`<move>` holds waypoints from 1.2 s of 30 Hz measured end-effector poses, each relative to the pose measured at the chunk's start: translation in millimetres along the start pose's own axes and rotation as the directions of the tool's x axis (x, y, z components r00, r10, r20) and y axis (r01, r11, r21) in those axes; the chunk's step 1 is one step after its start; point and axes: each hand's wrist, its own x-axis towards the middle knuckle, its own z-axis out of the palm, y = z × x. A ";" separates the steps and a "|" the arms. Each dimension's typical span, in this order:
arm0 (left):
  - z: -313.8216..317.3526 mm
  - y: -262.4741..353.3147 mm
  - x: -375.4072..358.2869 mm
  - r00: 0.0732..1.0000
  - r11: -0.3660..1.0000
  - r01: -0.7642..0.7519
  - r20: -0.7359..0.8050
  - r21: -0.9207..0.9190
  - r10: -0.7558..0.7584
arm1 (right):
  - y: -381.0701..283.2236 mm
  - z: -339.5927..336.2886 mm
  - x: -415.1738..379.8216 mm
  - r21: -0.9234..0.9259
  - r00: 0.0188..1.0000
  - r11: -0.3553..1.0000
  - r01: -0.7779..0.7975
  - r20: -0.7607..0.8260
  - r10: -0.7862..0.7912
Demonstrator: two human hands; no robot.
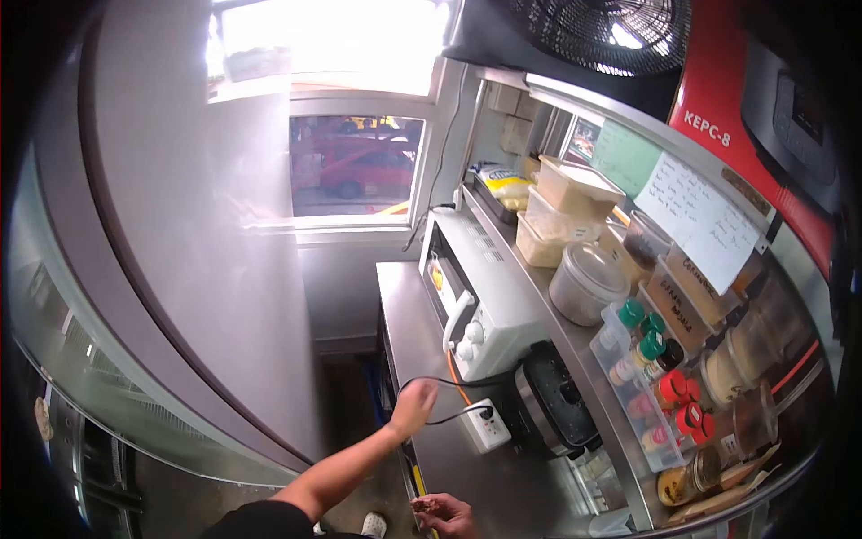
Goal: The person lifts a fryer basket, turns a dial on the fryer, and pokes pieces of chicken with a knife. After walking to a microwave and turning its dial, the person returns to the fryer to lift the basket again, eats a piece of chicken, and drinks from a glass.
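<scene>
My left hand [415, 404] reaches out past the front edge of the steel counter [444, 467], below the toaster oven's door handle. It overlaps the loop of a black power cord [449, 419] in this view; its fingers are blurred, and I cannot tell whether they hold the cord. Close to my body, my right hand [452, 519] is closed with a small reddish-brown, crumbly piece [424, 505] at its fingertips. The white toaster oven [498, 337] stands on the counter with its door shut. Beside it lies a white power strip [488, 427] with an orange cord and a black plug.
A black electric cooker [555, 400] sits right of the oven. The shelf [539, 274] above carries plastic tubs, a round container [588, 283] and a clear bin [637, 395] of spice bottles. A grey panel [197, 225] rises at left, near a window [357, 166].
</scene>
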 end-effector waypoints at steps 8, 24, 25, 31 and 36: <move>-176.3 -24.5 -230.1 0.683 0.934 0.235 0.637 0.270 -0.357 | 15.4 12.7 52.2 -0.252 0.886 0.968 0.011 0.451 0.108; -423.6 -21.0 -748.7 -0.297 -0.229 0.955 -0.633 -0.188 -0.715 | 127.1 326.9 -38.3 -0.390 0.188 0.912 -0.124 0.894 0.408; -420.1 -8.1 -769.6 -0.333 -0.233 0.943 -0.637 -0.239 -0.695 | 137.2 343.0 -49.5 -0.399 0.147 0.905 -0.146 0.896 0.419; -385.8 34.0 -898.3 -0.577 -0.416 0.817 -0.558 -0.400 -0.596 | 252.6 449.0 -129.1 -0.499 -0.150 0.856 -0.136 0.864 0.480; -389.5 73.4 -955.9 -0.605 -0.374 0.785 -0.481 -0.494 -0.635 | 325.4 501.5 -182.7 -0.596 -0.245 0.803 -0.001 0.779 0.578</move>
